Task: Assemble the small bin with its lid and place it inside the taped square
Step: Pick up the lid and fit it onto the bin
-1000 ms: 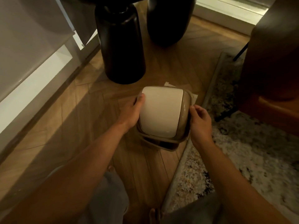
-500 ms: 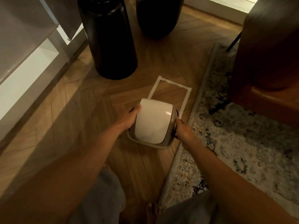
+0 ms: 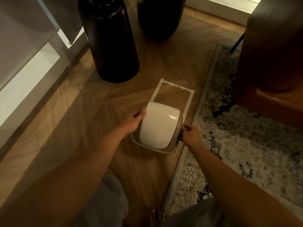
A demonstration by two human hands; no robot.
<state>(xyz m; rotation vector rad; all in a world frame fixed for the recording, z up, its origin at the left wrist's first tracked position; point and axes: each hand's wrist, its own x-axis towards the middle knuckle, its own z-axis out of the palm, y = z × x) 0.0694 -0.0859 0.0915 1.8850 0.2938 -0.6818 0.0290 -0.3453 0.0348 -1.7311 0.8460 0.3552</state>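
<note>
While the curved cream swing lid (image 3: 156, 126) fills most of what shows of the small taupe plastic bin (image 3: 153, 149), the bin's body is almost wholly hidden beneath it, and only the rim and a strip of wall appear at the near and right edges. Whether its base touches the herringbone wooden floor (image 3: 91, 112) cannot be told. The white masking-tape square (image 3: 172, 86) shows its far side and both lateral strips, but its near side is covered by the bin, which overlaps that near part and reaches toward the person past it. Dim light blurs the fingers. Two tall black rounded vases (image 3: 109, 40) stand beyond the square, the right one cut off by the top edge. A brown leather seat (image 3: 268, 54) is cropped at the right, beside a mottled grey and cream rug (image 3: 246, 145) just right of the square.

Both bare forearms reach forward from the lower corners. The left hand (image 3: 133, 120) presses against the bin's left side, thumb resting on the lid's upper left edge, the other fingers hidden behind the rim. The right hand (image 3: 190, 134) clasps the bin's right rim, fingertips curled onto it and partly out of sight. Between them the two hands grip the lidded bin. Bare toes (image 3: 156, 217) show at the bottom edge.
</note>
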